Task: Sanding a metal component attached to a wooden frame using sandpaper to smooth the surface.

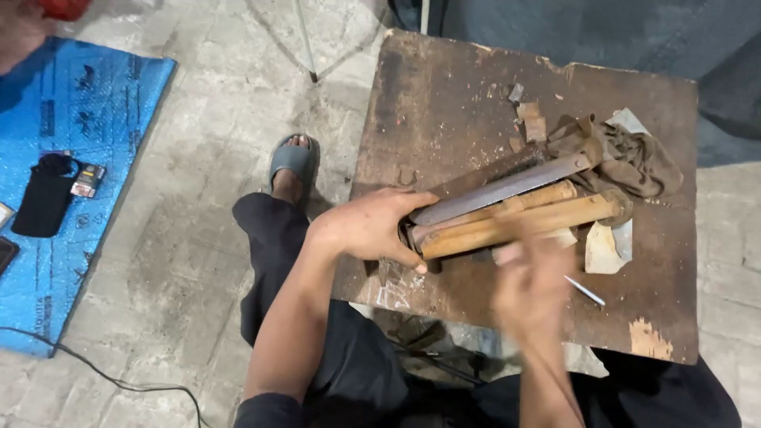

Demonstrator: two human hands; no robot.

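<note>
Two bamboo tubes [515, 222] lying on the wooden bench [444, 103], long axis running right and slightly away, near end clasped by the closed left hand [369, 226]; right hand [531, 289] just beside, motion-blurred, grip apparently loose, undeterminable.

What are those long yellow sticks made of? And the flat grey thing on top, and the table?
The sticks look like bamboo or wood: tan, round, dull and grainy. The flat grey bar on them looks like metal, maybe a file: grey with a slight sheen. The table seems to be worn wooden board, dark brown and stained, with chipped edges showing paler wood. The left hand grips the sticks' end.
</note>
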